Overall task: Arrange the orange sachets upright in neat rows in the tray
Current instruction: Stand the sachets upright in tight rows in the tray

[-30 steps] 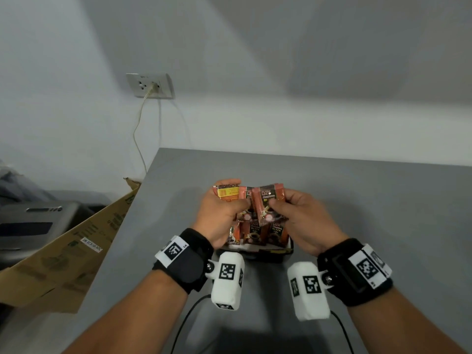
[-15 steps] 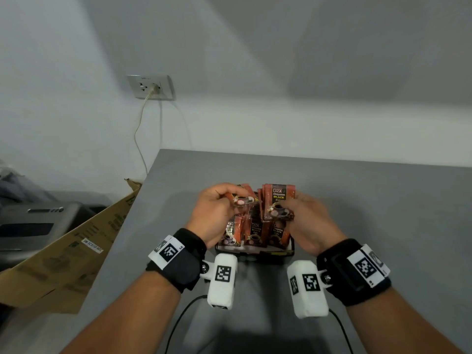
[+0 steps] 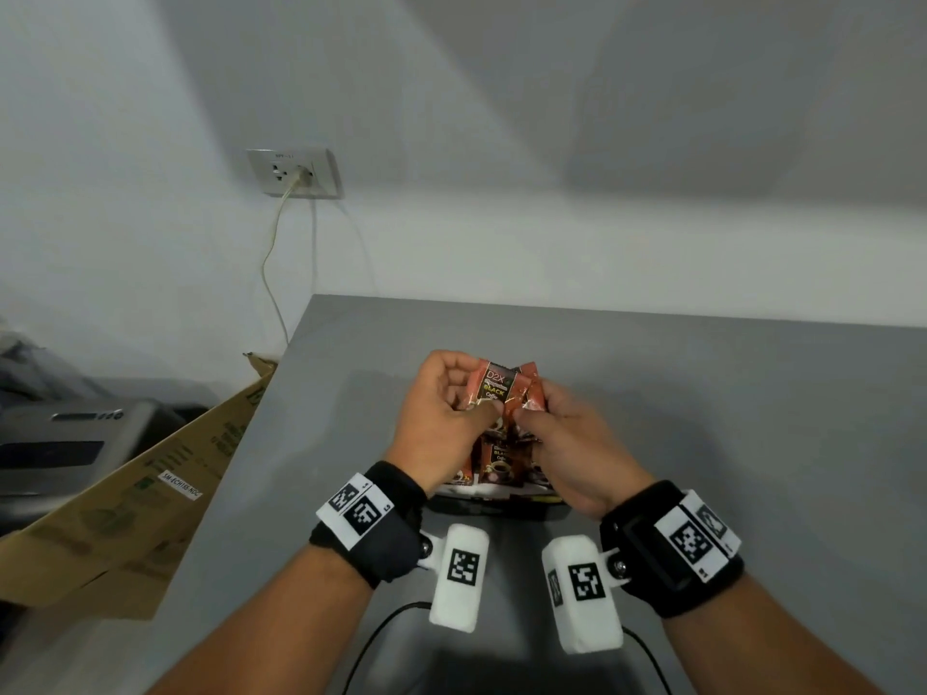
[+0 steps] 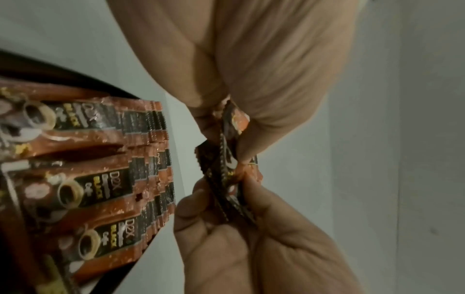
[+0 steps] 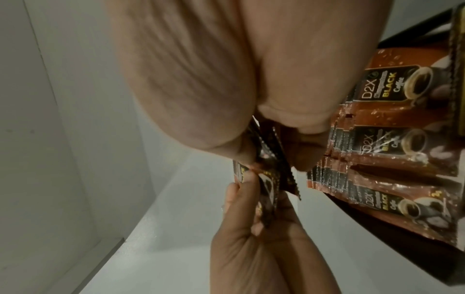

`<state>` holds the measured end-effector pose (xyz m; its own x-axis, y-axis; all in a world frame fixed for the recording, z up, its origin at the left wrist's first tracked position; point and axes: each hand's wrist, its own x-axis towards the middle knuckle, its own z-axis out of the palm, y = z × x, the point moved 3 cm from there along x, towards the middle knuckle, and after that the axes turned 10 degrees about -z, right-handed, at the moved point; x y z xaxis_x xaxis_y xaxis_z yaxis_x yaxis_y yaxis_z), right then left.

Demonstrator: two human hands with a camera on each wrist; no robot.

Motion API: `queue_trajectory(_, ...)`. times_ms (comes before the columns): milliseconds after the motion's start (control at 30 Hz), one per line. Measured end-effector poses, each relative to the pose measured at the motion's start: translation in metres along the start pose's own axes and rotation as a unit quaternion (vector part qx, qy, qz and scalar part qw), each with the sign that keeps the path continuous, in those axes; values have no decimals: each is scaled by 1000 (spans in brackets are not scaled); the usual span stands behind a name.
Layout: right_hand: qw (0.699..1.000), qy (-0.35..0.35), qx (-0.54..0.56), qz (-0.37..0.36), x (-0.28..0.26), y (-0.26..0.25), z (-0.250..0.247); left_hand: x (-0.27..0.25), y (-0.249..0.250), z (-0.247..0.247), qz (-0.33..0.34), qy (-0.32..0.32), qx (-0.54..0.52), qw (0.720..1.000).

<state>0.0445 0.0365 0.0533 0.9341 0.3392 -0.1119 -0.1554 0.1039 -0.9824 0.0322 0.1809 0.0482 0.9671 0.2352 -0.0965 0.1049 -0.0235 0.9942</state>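
Above the tray, both hands pinch a small bunch of orange sachets (image 3: 494, 388) marked "D2X Black Coffee". My left hand (image 3: 476, 393) holds the front sachet, thumb on its lower edge. My right hand (image 3: 531, 406) pinches the sachet beside it. In the left wrist view the held sachets (image 4: 226, 159) stand edge-on between the two hands, as they do in the right wrist view (image 5: 264, 169). The black tray (image 3: 496, 506) sits below the hands on the grey table. Several sachets (image 3: 496, 466) stand upright in rows in it (image 4: 100, 179) (image 5: 377, 159).
The grey table (image 3: 702, 418) meets a white wall at the back. Off its left edge a cardboard box (image 3: 125, 509) leans beside a grey machine (image 3: 65, 443). A wall socket (image 3: 293, 173) with a hanging cable is at the upper left.
The hands have come closer together over the tray and lifted slightly. The sachets that were held apart are now bunched between both hands, with a printed front facing me.
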Motion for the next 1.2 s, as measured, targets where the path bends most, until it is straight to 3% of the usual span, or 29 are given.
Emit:
queue_trajectory(100,998,27,51,-3,-1,-4,4,1,-5,-1,-49,20,-24,998)
queue_trajectory(167,995,33,96,-1,-2,-5,11,0,-6,2,-136,-13,-119,983)
queue_trajectory(267,998,3,60,-11,-8,-3,26,-7,-3,14,-242,-119,-310,912)
queue_trajectory(333,995,-22,-82,-49,-9,-4,28,-13,1,17,-263,-161,-339,889)
queue_trajectory(433,948,-40,-300,-102,-5,-16,15,-11,3,13,-249,-170,-352,886)
queue_trajectory(500,923,-70,-359,-119,-2,-24,3,-9,7,9,-242,-168,-352,889)
queue_trajectory(600,852,-146,-466,-190,3,-32,1,-8,8,12,-233,-183,-341,892)
queue_trajectory(667,822,-163,-498,-221,8,-31,3,-8,9,15,-229,-195,-326,896)
queue_trajectory(833,836,-153,-484,-210,10,-28,2,-7,7,13,-252,-176,-345,887)
queue_trajectory(967,910,-64,-369,-178,11,-39,-7,-4,0,5,-218,-137,-282,924)
queue_trajectory(1200,913,-17,-365,-184,24,-51,-42,4,-4,-9,-208,-68,-258,941)
